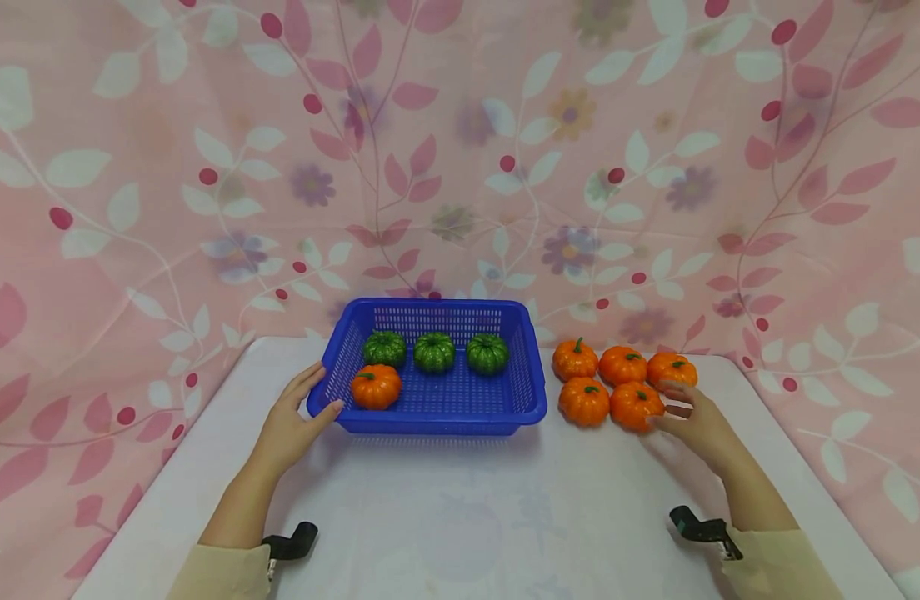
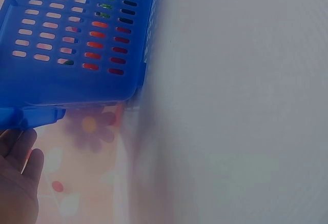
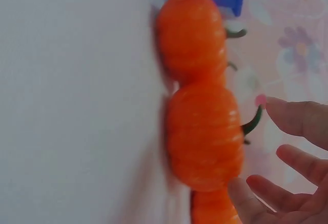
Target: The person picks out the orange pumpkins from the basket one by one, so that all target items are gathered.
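A blue plastic basket (image 1: 437, 400) stands mid-table. It holds three green pumpkins (image 1: 434, 352) in a back row and one orange pumpkin (image 1: 376, 387) at the front left. My left hand (image 1: 304, 404) rests against the basket's front left corner, fingers relaxed and thumb on the rim. The left wrist view shows those fingers (image 2: 20, 178) under the basket's edge (image 2: 77, 75). Several orange pumpkins (image 1: 622, 364) lie to the right of the basket. My right hand (image 1: 688, 417) is spread beside the front right pumpkin (image 1: 636, 405), its thumb (image 3: 246, 196) touching that pumpkin (image 3: 205, 142).
The white table (image 1: 467, 517) is bare in front of the basket. Its edges run close to both forearms. A pink floral cloth (image 1: 460, 167) hangs behind and to the sides. Black wrist-camera mounts (image 1: 291, 543) sit on both sleeves.
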{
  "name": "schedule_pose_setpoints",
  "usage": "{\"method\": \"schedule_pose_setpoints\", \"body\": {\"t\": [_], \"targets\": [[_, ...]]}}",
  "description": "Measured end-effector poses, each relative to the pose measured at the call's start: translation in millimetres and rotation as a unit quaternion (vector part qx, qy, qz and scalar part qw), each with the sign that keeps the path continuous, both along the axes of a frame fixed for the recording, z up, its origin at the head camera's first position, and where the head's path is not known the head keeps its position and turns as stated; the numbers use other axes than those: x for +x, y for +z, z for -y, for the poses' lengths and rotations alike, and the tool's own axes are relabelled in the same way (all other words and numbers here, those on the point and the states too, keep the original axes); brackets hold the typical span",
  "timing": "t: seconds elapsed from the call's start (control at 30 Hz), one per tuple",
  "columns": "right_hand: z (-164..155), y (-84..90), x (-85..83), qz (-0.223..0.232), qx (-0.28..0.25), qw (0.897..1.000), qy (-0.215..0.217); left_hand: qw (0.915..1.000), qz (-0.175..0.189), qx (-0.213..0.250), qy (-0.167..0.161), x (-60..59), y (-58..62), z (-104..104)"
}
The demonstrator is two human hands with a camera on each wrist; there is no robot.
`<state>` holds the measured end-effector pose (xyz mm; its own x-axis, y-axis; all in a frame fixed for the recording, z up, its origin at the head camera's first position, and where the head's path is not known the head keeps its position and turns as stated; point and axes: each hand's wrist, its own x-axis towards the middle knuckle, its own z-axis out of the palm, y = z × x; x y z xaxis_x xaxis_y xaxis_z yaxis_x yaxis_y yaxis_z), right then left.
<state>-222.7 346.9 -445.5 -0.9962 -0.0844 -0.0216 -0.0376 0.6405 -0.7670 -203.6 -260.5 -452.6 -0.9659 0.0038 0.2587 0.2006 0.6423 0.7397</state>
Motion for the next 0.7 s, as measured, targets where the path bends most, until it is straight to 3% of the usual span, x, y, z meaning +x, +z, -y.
{"method": "schedule_pose_setpoints", "body": {"t": [0.2, 0.5, 0.7], "targets": [[14, 24.4, 7.5, -0.005, 0.004, 1.000, -0.004, 1.0000, -0.007, -0.004, 0.000, 0.1, -1.4, 0], [54, 63.6, 16.0, -0.032, -0.048, 0.998, 0.025, 1.0000, 0.000, 0.002, -0.003, 0.1, -0.9, 0], [89, 76.9, 13.4, -0.038, -0.082, 0.995, 0.045, 1.0000, -0.001, 0.000, 0.001, -0.5, -0.8, 1]]}}
